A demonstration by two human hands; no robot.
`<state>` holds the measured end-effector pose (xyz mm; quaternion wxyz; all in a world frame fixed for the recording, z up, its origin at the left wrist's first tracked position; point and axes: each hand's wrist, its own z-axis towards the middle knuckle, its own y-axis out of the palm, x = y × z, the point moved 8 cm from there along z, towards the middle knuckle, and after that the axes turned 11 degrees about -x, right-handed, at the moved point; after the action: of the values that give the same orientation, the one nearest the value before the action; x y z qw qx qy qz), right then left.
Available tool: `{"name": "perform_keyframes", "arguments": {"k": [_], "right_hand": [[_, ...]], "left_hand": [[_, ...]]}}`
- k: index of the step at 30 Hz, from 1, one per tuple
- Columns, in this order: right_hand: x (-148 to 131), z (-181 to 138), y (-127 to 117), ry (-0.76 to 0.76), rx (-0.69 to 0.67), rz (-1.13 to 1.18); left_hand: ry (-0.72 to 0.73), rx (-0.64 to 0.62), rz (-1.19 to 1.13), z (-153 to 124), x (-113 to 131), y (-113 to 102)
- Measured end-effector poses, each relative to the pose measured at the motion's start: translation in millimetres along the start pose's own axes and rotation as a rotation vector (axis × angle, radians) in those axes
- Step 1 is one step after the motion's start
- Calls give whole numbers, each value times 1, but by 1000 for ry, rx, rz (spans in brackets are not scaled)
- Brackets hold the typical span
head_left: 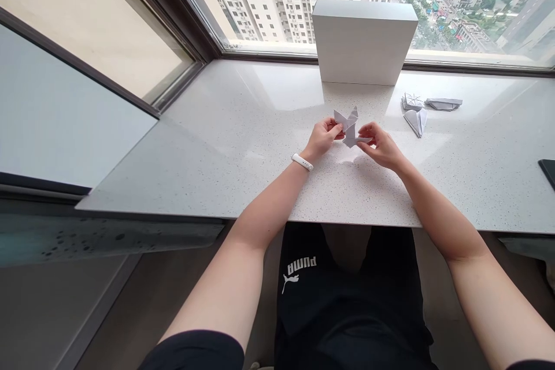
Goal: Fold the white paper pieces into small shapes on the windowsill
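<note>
A white folded-paper figure [350, 127] with several pointed flaps is held up just above the speckled counter [208, 156]. My left hand [324, 136] pinches its left side between thumb and fingers; a white band circles that wrist. On the opposite side, my right hand [378, 145] grips a narrow point of the same paper figure. Both hands partly cover the paper where they hold it.
To the right lie more folded-paper pieces: a squarish one [411, 102], a long flat one [444, 104] and a pointed one [416, 122]. A white box [364, 46] stands against the window. A dark flat object [548, 171] sits at the right edge.
</note>
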<state>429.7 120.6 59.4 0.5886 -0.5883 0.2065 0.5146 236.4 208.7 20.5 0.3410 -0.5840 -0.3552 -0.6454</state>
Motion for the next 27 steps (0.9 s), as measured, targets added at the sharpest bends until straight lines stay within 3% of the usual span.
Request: {"name": "perform_keyframes", "arguments": {"k": [7,13,27], "right_hand": [[7,1,-15,0,158,56],[26,1,-18,95,233,64],[27,-2,-21,122,296,42]], "left_hand": [[-7,-122,47,2,-9,13],[0,-195,54,-2,-4,25],[43,-286,59,-6,1,34]]}}
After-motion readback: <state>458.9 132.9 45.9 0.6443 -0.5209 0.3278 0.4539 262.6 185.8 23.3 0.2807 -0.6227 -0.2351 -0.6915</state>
